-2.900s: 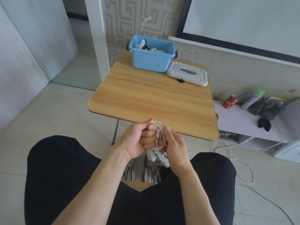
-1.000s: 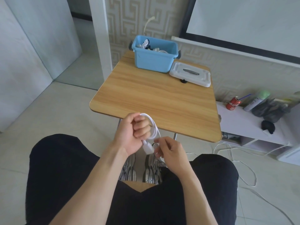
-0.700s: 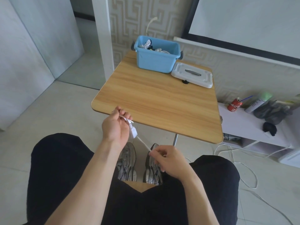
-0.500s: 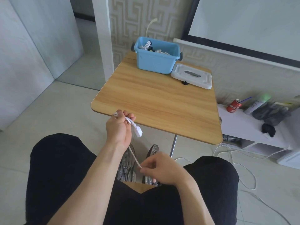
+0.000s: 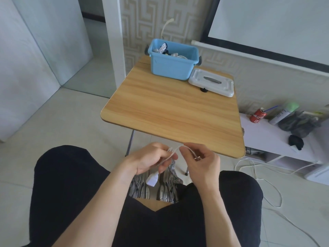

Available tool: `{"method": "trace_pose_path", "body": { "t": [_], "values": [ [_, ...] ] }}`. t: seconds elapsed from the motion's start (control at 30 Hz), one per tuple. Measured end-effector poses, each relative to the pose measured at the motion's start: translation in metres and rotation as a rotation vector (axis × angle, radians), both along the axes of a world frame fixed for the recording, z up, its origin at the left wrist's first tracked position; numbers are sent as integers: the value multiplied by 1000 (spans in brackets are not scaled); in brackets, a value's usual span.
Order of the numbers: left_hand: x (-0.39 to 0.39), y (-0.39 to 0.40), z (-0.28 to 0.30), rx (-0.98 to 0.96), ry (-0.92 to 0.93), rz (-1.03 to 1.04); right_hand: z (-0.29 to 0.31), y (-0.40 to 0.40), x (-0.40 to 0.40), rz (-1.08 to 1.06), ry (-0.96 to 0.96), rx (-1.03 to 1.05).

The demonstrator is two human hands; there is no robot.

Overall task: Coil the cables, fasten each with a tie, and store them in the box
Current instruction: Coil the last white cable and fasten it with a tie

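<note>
Below the tabletop's (image 5: 170,111) near edge, the left hand (image 5: 151,162) and right hand (image 5: 201,162) each pinch the thin white cable (image 5: 175,149), which looks light and limp (its plug (image 5: 152,180) dangles), so grip near each bend while coiling toward the blue box (image 5: 173,65).

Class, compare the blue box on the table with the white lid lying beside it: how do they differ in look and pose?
The blue box is deep and stands upright with its top open, white cables showing inside; the white lid is shallow and lies flat, holding nothing. The box is blue; the lid is white with a grey handle. Both are rectangular plastic and rest at the far end of the wooden table.
</note>
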State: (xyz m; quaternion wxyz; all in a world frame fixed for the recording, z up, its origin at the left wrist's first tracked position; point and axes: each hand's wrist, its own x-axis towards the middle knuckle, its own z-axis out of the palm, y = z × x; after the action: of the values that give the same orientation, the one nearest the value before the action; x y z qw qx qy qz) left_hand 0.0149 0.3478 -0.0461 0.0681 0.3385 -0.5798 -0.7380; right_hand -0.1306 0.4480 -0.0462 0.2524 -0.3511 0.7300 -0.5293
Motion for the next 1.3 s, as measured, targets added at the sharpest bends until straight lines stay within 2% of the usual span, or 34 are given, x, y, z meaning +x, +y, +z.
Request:
{"method": "trace_pose_path", "body": {
  "t": [0.07,0.2,0.27,0.33,0.43,0.5,0.63,0.9,1.1,1.17,1.3],
  "values": [
    [-3,-1,0,103,86,-4,-2,1,-7,-44,-61,10],
    [0,-3,-1,134,190,-118,-3,3,-3,47,-141,-37],
    [0,-5,-3,156,262,-54,-3,1,1,85,-160,-36],
    [-3,-6,-4,276,405,157,-6,-1,0,119,-195,-12],
    [-4,-16,-4,541,686,600,-12,-2,-2,211,-176,68],
    [1,-22,-4,565,789,810,-17,0,-2,280,-107,145],
    [11,-31,-5,537,813,1066,-23,1,1,431,-42,312],
    [9,-33,-5,574,779,1299,-13,1,13,683,87,491],
    [7,-36,-2,602,817,1309,-16,1,13,716,187,582],
    [6,-36,-1,582,813,1285,-18,1,10,711,162,593],
    [2,-31,-10,465,666,1194,-15,2,11,733,138,525]
  ]
}}
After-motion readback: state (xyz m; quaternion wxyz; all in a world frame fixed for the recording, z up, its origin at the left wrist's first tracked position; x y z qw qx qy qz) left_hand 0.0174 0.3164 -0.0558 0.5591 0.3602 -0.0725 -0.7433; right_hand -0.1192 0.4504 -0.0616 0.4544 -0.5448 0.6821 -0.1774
